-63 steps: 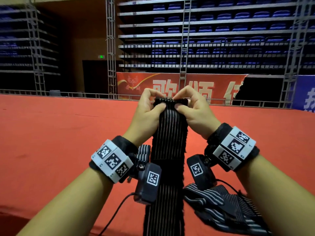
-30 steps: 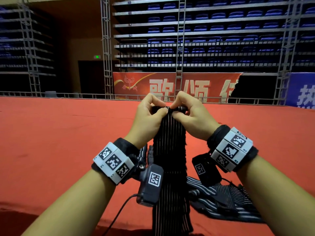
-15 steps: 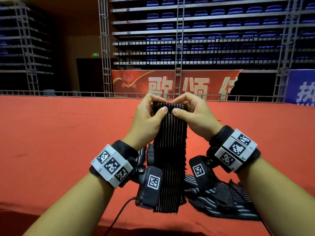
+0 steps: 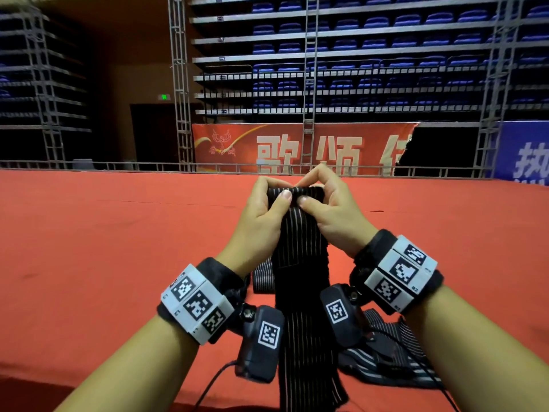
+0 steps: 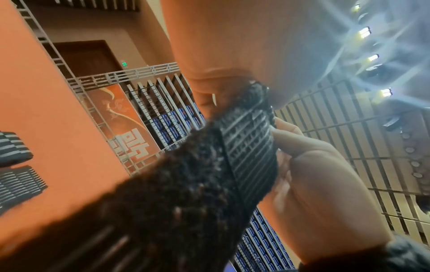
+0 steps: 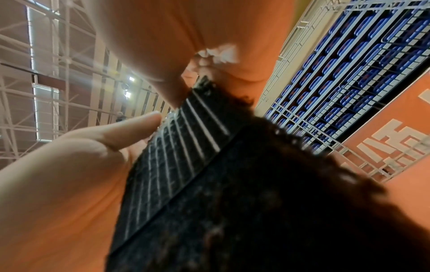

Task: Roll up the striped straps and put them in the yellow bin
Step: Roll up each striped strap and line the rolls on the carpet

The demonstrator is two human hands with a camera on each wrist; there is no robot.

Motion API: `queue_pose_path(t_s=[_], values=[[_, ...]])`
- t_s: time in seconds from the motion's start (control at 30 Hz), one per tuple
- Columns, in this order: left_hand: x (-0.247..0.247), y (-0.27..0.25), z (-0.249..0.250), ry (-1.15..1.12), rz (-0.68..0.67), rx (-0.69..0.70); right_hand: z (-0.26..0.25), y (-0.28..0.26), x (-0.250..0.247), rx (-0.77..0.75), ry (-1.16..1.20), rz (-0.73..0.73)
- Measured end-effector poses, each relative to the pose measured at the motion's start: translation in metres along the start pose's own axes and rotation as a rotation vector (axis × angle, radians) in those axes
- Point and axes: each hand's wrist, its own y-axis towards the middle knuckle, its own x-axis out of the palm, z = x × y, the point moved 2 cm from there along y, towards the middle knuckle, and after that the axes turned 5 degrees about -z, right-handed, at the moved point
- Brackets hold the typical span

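black striped strap [image 4: 300, 242] at frame centre, left hand [image 4: 261, 215] and right hand [image 4: 332, 212] both pinching its rolled top edge, tail dangling free so it winds tight; yellow bin unseen.

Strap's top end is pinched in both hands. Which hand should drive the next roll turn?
Either, probably: left hand and right hand pinch the striped strap at its top edge symmetrically. Neither is free.

Floor: red carpet [image 4: 104, 248] spread wide.
Back: tiers of blue seats [image 4: 371, 55] rose behind metal trusses [image 4: 179, 84].
Banner: red, white characters [image 4: 297, 147].
Door: dark doorway [image 4: 154, 135] under green sign [image 4: 164, 97].
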Motion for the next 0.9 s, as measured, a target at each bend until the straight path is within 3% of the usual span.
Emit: queue_pose_path(t_s=[0.3,0.47,0.6,0.9], values=[[-0.002,-0.001,-0.011,0.154,-0.012,0.063,0.015,-0.002,-0.003,0.197,0.099,0.003],[0.001,-0.001,-0.019,-0.027,0.075,-0.028,0.018,-0.002,-0.001,0.131,0.168,0.050],[-0.005,0.000,-0.021,0.016,0.088,0.030,0.022,-0.002,0.001,0.207,0.313,0.068],[0.001,-0.002,-0.026,-0.077,0.086,-0.068,0.025,0.000,0.011,0.166,0.282,0.028]])
